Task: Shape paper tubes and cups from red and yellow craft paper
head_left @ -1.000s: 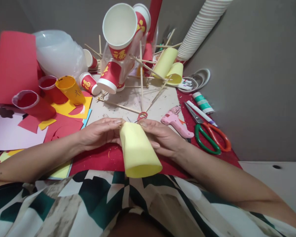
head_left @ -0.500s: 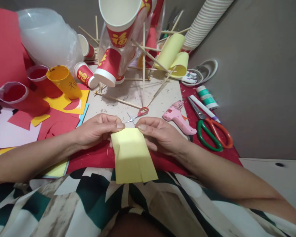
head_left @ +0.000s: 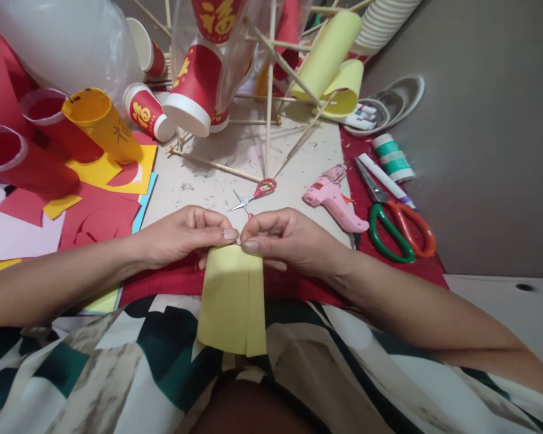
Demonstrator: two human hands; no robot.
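our yellow paper tube (head_left: 226, 295) has turned since one second before, and its side seam (head_left: 247, 307) now faces us. before our patterned clothing (head_left: 167, 355), left hand (head_left: 183, 236) and right hand (head_left: 294, 241) pinch its top; beyond, small scissors (head_left: 257, 192) lie on the surface (head_left: 199, 193).

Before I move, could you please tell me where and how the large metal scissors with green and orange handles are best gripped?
The scissors look best gripped by the green loop and orange loop, coming from the near right: both loops lie on that side, while the grey blades point to the far left beside a slim white marker.
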